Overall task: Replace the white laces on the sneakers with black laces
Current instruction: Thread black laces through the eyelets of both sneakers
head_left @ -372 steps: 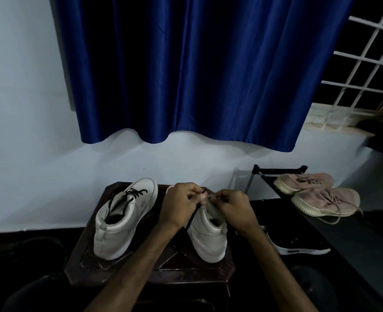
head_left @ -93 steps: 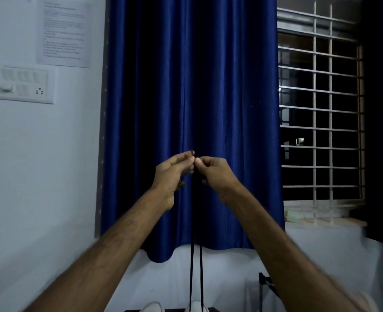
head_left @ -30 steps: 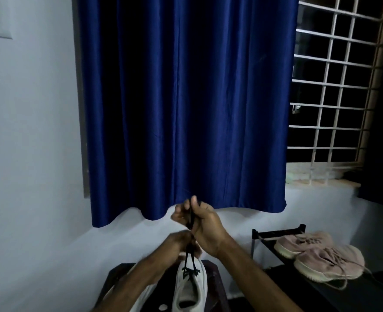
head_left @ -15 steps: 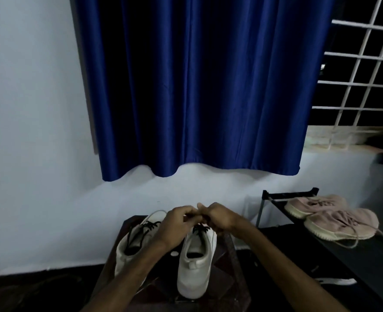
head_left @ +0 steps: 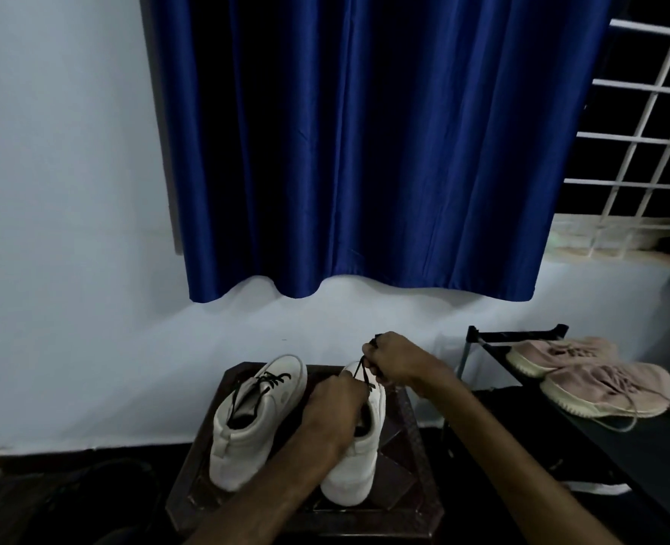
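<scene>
- Bottom centre of frame: dark wooden counter (head_left: 416, 422) carries both white sneakers, heels toward the camera, prob. so the eyelets face away and are easy to reach.
- Left sneaker (head_left: 252, 420), lower centre-left: black lace (head_left: 272, 381) already threaded across it, ends loose. Looks done or nearly so.
- Right sneaker (head_left: 359, 462), just beside it: the one being worked on.
- Left hand (head_left: 335, 403) rests on the right sneaker's opening, fingers curled down at the tongue; likely steadying the shoe and holding lace against it. Grip pressed together, though what it pinches is hidden by the knuckles.
- Right hand (head_left: 394, 361), just above and behind: grip pinched on the second black lace (head_left: 362, 369), drawn taut up from the eyelets, prob. to take out slack.
- No white laces visible anywhere; judging by that, swap is in its late stage.
- Right of frame: black shoe rack (head_left: 518, 336) w/ a pair of pink sneakers (head_left: 601, 381), well apart, not involved.
- Farthest: pale wall (head_left: 57, 230), blue curtain (head_left: 364, 143) upper centre, window grille (head_left: 640, 131) upper right.
</scene>
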`<state>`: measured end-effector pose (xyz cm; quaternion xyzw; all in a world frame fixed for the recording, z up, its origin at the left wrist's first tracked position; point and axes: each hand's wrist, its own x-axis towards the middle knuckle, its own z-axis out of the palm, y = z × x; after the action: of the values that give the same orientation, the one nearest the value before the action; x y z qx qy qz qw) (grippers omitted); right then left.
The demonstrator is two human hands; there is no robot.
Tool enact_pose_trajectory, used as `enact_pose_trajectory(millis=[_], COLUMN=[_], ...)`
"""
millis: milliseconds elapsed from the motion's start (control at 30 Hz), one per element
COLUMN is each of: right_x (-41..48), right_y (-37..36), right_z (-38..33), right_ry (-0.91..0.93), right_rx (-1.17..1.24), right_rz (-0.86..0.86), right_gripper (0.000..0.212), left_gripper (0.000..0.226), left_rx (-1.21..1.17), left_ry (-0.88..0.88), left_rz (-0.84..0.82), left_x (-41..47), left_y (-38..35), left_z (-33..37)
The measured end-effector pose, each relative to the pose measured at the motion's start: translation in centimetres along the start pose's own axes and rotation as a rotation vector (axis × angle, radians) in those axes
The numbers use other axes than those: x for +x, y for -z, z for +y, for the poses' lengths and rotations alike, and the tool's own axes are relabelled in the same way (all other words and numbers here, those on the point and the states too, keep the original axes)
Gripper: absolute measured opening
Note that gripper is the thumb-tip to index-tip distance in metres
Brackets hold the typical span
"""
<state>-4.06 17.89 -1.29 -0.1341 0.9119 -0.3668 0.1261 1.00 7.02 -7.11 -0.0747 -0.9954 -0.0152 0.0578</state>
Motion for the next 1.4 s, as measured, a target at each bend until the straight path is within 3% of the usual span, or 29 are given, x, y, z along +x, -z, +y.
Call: enact_pose_trajectory(millis=[67, 133, 233, 267, 333, 467, 667, 833, 933, 1000, 1133, 1200, 1233, 1333, 1400], right_x=[0.0, -0.3, -1.9, -2.6, -3.5, -3.1, -3.2, -4.1, -3.1, -2.3, -2.0, -2.1, -2.5, -3.8, -4.5], right_y=[-0.8, -1.7, -3.4, -3.8, -3.8, -2.4, -2.4, -1.6, 0.5, 2.5, 2.9, 2.0, 2.4, 5.9, 8.7], right_z=[0.0, -0.3, -0.2, 0.1, 0.8, -0.1, -0.1, -1.0, -2.1, -2.8, -2.7, -2.4, -2.4, -1.9, -1.3], right_ry=[0.134, 0.262, 0.531, 0.668, 0.748, 0.632, 0.431, 0.395, 0.343, 0.398, 0.694, 0.752, 0.698, 0.462, 0.371], right_rx=[-0.299, -0.407, -0.593, -0.63, -0.687, -0.852, -1.219, -1.405, -1.277, -1.174, -1.271, -0.999, -0.758, -0.026, 0.241], right_rz=[0.15, 0.191, 0.034, 0.001, -0.089, -0.197, -0.308, -0.461, -0.606, -0.481, -0.057, -0.028, -0.083, -0.462, -0.696], right_gripper=[0.025, 0.015, 0.023, 0.02, 0.011, 0.019, 0.027, 0.034, 0.028, 0.022, 0.017, 0.013, 0.016, 0.034, 0.03], left_gripper=[0.019, 0.023, 0.031, 0.026, 0.021, 0.027, 0.025, 0.026, 0.025, 0.023, 0.012, 0.024, 0.029, 0.031, 0.026], left_rx=[-0.112, -0.236, -0.407, -0.487, -0.598, -0.53, -0.234, -0.238, -0.148, -0.122, -0.136, -0.136, -0.128, -0.109, -0.168], left_ry=[-0.001, 0.034, 0.118, 0.141, 0.183, 0.112, 0.021, 0.009, -0.03, -0.038, -0.039, -0.036, -0.035, -0.068, -0.053], left_rz=[0.049, 0.138, 0.29, 0.325, 0.303, 0.185, 0.198, 0.148, 0.133, 0.108, 0.116, 0.141, 0.147, 0.15, 0.138], left_x=[-0.3, -0.8, -1.6, -2.0, -2.2, -1.8, -0.5, 0.5, 1.0, 1.0, 1.0, 1.0, 0.8, 0.6, 0.8], left_y=[-0.7, -1.2, -1.3, -1.3, -1.3, -0.5, 0.8, 1.2, 1.8, 2.3, 2.1, 1.7, 1.5, 1.0, 1.1], left_z=[-0.9, -2.0, -3.7, -4.3, -5.1, -5.0, -3.2, -2.8, -2.1, -1.8, -2.1, -2.2, -2.3, -2.5, -2.7])
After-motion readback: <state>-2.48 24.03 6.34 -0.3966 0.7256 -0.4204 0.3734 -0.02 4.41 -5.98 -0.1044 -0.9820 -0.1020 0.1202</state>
